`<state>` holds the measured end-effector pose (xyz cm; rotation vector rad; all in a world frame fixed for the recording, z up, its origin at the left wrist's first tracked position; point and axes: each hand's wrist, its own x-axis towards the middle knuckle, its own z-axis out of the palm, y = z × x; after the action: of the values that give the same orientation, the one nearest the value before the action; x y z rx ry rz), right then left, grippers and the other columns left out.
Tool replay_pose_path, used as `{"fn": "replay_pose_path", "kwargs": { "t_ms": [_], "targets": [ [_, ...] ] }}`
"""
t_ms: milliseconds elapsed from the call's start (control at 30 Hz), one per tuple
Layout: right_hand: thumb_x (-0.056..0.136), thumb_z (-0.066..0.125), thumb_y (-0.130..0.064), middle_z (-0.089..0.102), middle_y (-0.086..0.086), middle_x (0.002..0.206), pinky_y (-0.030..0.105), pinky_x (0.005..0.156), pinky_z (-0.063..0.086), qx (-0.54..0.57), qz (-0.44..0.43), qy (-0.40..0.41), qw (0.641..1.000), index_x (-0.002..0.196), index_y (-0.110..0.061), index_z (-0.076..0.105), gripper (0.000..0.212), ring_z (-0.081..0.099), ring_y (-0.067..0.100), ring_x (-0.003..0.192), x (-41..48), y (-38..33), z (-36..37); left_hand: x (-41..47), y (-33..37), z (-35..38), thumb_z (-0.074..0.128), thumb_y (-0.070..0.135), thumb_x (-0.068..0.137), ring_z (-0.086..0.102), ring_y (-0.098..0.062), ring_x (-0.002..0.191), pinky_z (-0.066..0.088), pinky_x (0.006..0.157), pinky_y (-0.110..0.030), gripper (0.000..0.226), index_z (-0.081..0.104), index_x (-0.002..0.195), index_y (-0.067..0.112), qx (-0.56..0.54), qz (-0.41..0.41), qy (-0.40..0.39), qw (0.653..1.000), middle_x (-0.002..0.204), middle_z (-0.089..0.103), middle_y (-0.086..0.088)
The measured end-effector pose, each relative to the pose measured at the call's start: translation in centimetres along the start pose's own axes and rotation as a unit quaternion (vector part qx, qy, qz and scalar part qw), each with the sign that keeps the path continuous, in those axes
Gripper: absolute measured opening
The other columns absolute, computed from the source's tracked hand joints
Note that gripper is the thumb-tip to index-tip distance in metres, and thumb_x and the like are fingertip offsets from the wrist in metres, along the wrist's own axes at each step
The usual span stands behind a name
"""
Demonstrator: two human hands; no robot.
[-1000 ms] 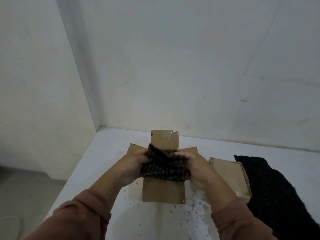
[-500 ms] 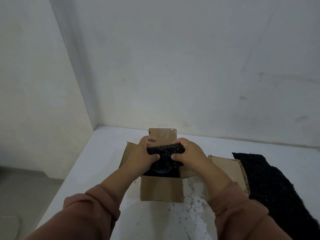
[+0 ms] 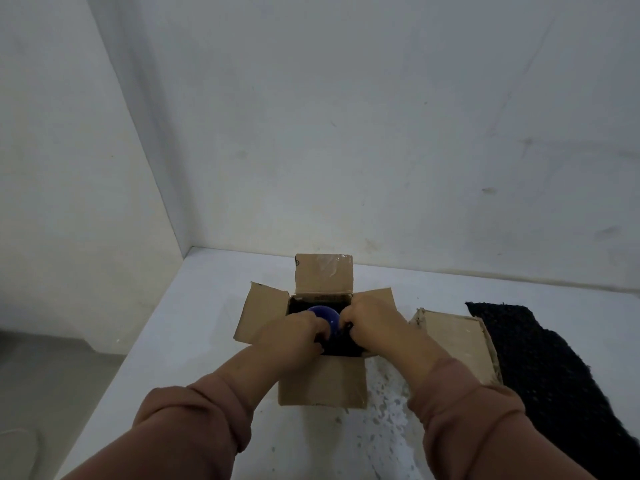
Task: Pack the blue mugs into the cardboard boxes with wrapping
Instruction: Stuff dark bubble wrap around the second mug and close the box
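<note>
Open cardboard box (image 3: pixel 322 384) sits on the white bench (image 3: pixel 180 323), all four flaps folded outward, with the back flap standing up toward the wall (image 3: pixel 346 133). Blue mug (image 3: pixel 325 314) is inside the box, only its rounded top showing, with black wrapping (image 3: pixel 341 345) bunched around it down in the box. Left hand (image 3: pixel 294 332) reaches in over the box's left flap, fingers curled against the mug's near-left side, gripping it. Right hand (image 3: pixel 374 320) reaches in over the box's right flap, fingers curled down onto the wrapping at the mug's right side and holding it; the fingertips are hidden inside the box. Both forearms cross the box's front corners, and pinkish-brown sleeves (image 3: pixel 194 417) are pushed up below the wrists. Second cardboard box (image 3: pixel 457 344) lies just right of the open box, close to its right flap, its top looking shut. Black wrapping sheet (image 3: pixel 540 368) lies flat on the bench further right of the open box, just beyond the second one. Speckled patch (image 3: pixel 388 420) marks the bench surface in front of the open box, to its right.
</note>
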<state>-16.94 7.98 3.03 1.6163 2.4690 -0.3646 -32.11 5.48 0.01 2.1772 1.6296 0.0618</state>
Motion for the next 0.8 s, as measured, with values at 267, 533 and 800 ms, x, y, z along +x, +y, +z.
{"fn": "replay_pose_path", "kwargs": {
  "t_ms": [267, 533, 800],
  "targets": [
    [0.088, 0.050, -0.013, 0.054, 0.006, 0.120, 0.031, 0.087, 0.047, 0.016, -0.029, -0.071, 0.997, 0.116, -0.022, 0.064, 0.033, 0.054, 0.024, 0.107, 0.2, -0.1, -0.6, 1.2, -0.3, 0.1, 0.049, 0.013, 0.092, 0.059, -0.018, 0.109, 0.045, 0.094, -0.027, 0.037, 0.058, 0.125, 0.026, -0.042, -0.037, -0.089, 0.994, 0.121, 0.064, 0.000],
    [0.090, 0.050, -0.009, 0.060, 0.009, 0.120, 0.033, 0.085, 0.049, -0.016, -0.017, -0.119, 0.993, 0.111, -0.019, 0.066, 0.028, 0.059, 0.028, 0.102, 0.7, -1.0, -0.4, 2.0, 0.9, 0.0, 0.043, 0.009, 0.096, 0.057, -0.022, 0.113, 0.042, 0.095, -0.027, 0.035, 0.057, 0.127, 0.014, 0.038, -0.010, -0.097, 0.994, 0.123, 0.063, -0.008],
    [0.087, 0.058, -0.031, 0.062, 0.003, 0.111, 0.031, 0.073, 0.041, -0.002, -0.010, -0.061, 0.998, 0.110, -0.023, 0.055, 0.024, 0.058, 0.023, 0.099, 0.8, -1.0, 0.7, 1.0, -1.6, -1.7, 0.049, 0.025, 0.094, 0.051, -0.022, 0.110, 0.034, 0.096, -0.037, 0.029, 0.064, 0.118, 0.032, 0.245, 0.039, -0.032, 0.968, 0.114, 0.064, 0.003]
  ]
}}
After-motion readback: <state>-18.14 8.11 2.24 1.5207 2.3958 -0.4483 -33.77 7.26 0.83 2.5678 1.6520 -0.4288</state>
